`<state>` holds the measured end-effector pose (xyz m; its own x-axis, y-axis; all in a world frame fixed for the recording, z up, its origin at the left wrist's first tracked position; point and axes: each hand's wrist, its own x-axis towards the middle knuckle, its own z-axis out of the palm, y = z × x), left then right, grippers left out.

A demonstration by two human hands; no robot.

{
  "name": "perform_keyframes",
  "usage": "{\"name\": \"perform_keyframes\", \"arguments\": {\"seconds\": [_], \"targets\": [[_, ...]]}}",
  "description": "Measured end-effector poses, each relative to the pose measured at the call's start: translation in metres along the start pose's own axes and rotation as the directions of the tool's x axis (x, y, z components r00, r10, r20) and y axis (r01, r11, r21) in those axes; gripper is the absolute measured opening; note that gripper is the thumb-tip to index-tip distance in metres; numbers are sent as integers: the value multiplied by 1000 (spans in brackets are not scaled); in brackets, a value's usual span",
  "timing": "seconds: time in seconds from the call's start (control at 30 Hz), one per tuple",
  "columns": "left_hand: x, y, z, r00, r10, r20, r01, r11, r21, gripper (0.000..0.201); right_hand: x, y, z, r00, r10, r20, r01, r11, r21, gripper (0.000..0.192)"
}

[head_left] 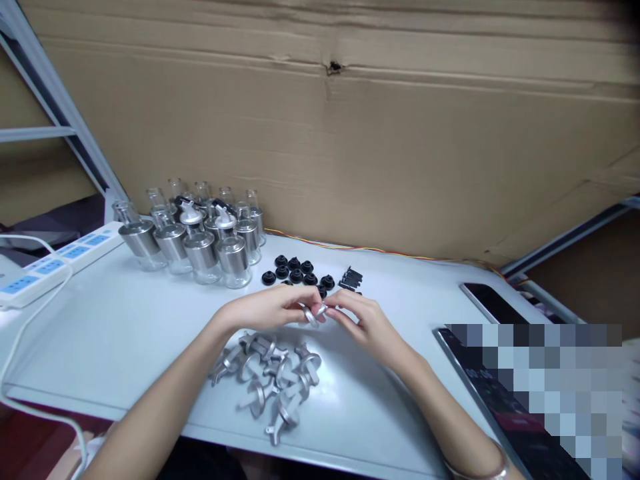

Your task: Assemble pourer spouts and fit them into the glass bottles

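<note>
Pinching one small metal spout cap [314, 313] between them, the left hand [265, 310] and right hand [363, 323] held it just above the bench [125, 333], fingertips clamped on its rim. It looked light, stiff and slippery, best gripped by the flange. More caps [270, 377] lay below.

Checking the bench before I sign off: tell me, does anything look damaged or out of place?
The cardboard backdrop has a small torn hole near its top crease. Otherwise the bottles stand upright, and the metal spouts lie in a loose heap.
</note>
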<state>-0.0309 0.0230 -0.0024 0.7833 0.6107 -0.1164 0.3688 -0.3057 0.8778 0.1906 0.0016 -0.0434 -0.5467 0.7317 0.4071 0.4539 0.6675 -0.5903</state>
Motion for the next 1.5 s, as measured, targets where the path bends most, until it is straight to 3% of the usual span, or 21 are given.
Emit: {"name": "perform_keyframes", "arguments": {"seconds": [0.13, 0.27, 0.43, 0.63, 0.77, 0.9, 1.03, 1.17, 1.4, 1.5], "targets": [[-1, 6, 1, 993, 52, 104, -63, 992, 108, 26, 0, -2, -1, 992, 127, 28, -127, 992, 8, 22], [-1, 10, 6, 999, 47, 22, -51, 960, 275, 47, 1, -2, -3, 989, 146, 18, -146, 989, 3, 27], [0, 13, 15, 992, 108, -58, -76, 913, 402, 37, 0, -6, -3, 986, 164, -7, -164, 986, 6, 27], [1, 11, 19, 994, 101, -37, -79, 918, 390, 41, 2, -10, -2, 987, 155, 40, -157, 987, 39, 27], [3, 7, 20, 995, 80, -65, -49, 920, 388, 37, 4, -4, -14, 981, 191, -17, -190, 980, 52, 27], [4, 7, 20, 992, 86, -89, -46, 923, 383, 36, -3, 18, -43, 918, 396, -19, -397, 918, -26, 27], [5, 11, 22, 996, 59, -66, -27, 911, 412, 37, -17, 45, -66, 823, 521, 227, -523, 850, -60, 26], [3, 15, 21, 997, 41, -72, -7, 904, 428, 38, -25, 54, -71, 728, 553, 404, -603, 798, -6, 24], [2, 12, 16, 993, 34, -110, 18, 896, 443, 38, -25, 54, -67, 675, 618, 402, -687, 725, 39, 23], [2, 11, 16, 994, 23, -105, 26, 897, 440, 38, -24, 56, -65, 692, 623, 364, -678, 734, 32, 21]]}}
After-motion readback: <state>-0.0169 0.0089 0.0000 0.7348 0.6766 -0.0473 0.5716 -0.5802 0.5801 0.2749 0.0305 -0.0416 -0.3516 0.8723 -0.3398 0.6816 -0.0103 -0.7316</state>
